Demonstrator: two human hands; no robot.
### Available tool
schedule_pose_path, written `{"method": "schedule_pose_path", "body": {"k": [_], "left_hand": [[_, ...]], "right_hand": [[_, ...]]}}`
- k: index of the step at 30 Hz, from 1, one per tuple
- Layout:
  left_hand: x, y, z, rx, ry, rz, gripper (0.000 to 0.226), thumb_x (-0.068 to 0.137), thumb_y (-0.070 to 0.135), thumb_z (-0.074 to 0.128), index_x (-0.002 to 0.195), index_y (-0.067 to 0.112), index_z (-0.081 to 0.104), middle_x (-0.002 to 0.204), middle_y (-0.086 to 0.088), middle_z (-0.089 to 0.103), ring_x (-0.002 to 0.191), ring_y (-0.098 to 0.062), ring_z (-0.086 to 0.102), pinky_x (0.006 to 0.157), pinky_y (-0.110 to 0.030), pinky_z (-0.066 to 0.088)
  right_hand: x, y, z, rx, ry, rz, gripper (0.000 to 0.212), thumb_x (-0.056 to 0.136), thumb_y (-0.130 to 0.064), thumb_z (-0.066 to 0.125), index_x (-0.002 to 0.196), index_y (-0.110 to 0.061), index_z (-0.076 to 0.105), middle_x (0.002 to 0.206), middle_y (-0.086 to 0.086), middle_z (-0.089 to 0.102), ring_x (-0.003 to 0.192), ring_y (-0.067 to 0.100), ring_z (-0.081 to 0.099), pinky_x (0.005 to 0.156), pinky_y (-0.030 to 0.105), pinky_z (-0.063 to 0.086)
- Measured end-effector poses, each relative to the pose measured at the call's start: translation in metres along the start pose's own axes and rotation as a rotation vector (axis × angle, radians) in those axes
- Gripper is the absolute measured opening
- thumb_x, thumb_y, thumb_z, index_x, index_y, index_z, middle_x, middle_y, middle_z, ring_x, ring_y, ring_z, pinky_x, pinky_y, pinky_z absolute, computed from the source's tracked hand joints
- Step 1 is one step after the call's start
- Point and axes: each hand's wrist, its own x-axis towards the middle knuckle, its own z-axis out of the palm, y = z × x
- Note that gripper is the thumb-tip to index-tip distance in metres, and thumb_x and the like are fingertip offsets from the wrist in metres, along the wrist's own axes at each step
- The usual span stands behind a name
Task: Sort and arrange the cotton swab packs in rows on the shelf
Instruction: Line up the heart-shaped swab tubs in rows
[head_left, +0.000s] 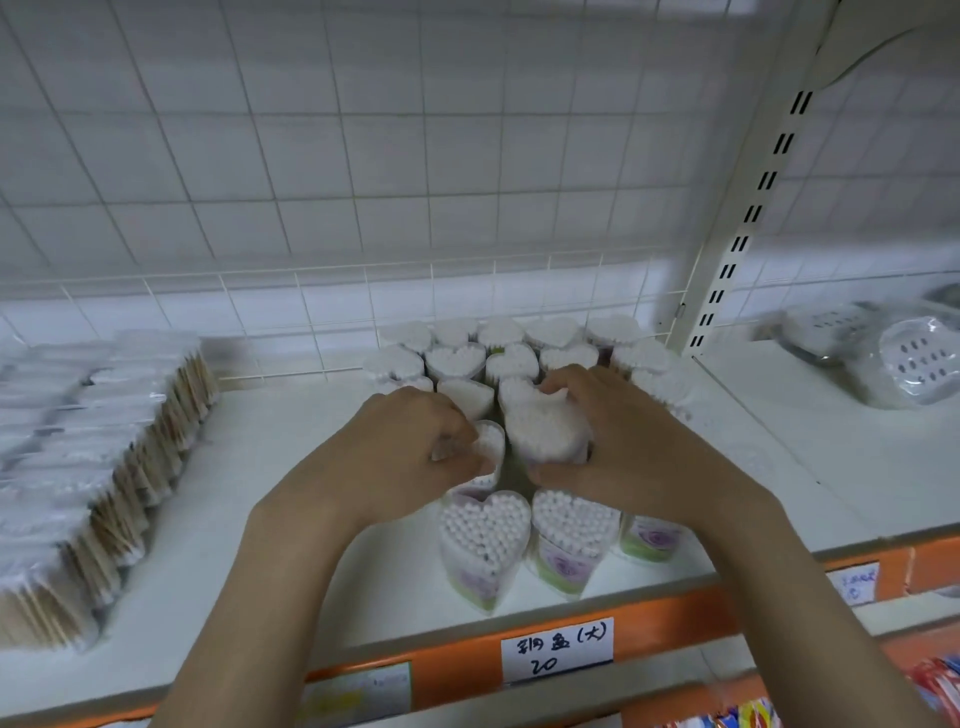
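Note:
Several heart-shaped cotton swab packs (485, 540) stand upright in rows on the white shelf (291, 493), from the back wire grid to the front edge. My left hand (410, 447) grips one small pack (491, 441) in the middle of the group. My right hand (618, 447) curls round a taller pack (543, 426) right beside it, lifted slightly above its neighbours. Two packs with purple and green labels stand in front of my hands, with a third (649, 538) partly hidden under my right wrist.
Flat bagged packs of wooden-stick swabs (104, 457) lie stacked at the shelf's left. A white upright post (737, 223) divides off the right bay, which holds wrapped plastic soap dishes (914, 364). An orange price strip with a handwritten label (556, 649) runs along the front edge.

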Motion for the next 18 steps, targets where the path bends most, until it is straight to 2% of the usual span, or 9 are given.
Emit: {"method": "schedule_pose_path", "body": {"k": [3,5,12,16,18], "left_hand": [[0.001,0.0,0.005,-0.038,0.064,0.0,0.032,0.084,0.042,0.058,0.078,0.011,0.066,0.075,0.002,0.06,0.076,-0.018,0.054,0.075,-0.036,0.044],[0.001,-0.001,0.009,-0.039,0.087,-0.001,0.029,0.083,0.043,0.06,0.085,0.015,0.067,0.079,0.004,0.06,0.078,-0.016,0.054,0.077,-0.035,0.044],[0.004,0.0,0.017,-0.027,0.147,-0.015,0.045,0.08,0.053,0.058,0.114,0.024,0.063,0.101,0.007,0.061,0.098,-0.017,0.051,0.087,-0.032,0.038],[0.002,-0.001,0.02,-0.037,0.164,0.034,0.04,0.081,0.049,0.057,0.112,0.024,0.063,0.092,0.011,0.057,0.083,-0.009,0.042,0.077,-0.028,0.034],[0.002,-0.002,0.019,-0.051,0.161,0.037,0.039,0.081,0.048,0.058,0.11,0.023,0.064,0.091,0.01,0.058,0.082,-0.01,0.044,0.077,-0.029,0.036]], "right_hand": [[-0.002,-0.002,0.003,0.02,-0.032,0.031,0.063,0.071,-0.05,0.066,0.125,-0.029,0.04,0.11,-0.013,0.042,0.11,0.011,0.041,0.093,0.031,0.038],[-0.003,-0.002,0.002,0.019,-0.045,0.038,0.058,0.072,-0.052,0.064,0.122,-0.029,0.046,0.11,-0.012,0.046,0.109,0.012,0.041,0.093,0.032,0.039],[0.0,-0.001,0.002,-0.025,-0.059,0.022,0.04,0.08,-0.04,0.062,0.117,-0.028,0.054,0.112,-0.01,0.051,0.11,0.013,0.04,0.093,0.03,0.036],[0.003,0.001,0.003,-0.009,-0.074,-0.003,0.038,0.079,-0.038,0.063,0.115,-0.032,0.054,0.111,-0.011,0.052,0.108,0.011,0.039,0.093,0.03,0.036],[0.004,0.003,0.002,0.001,-0.09,-0.015,0.037,0.079,-0.038,0.063,0.114,-0.032,0.055,0.11,-0.012,0.053,0.107,0.01,0.04,0.093,0.028,0.036]]}}
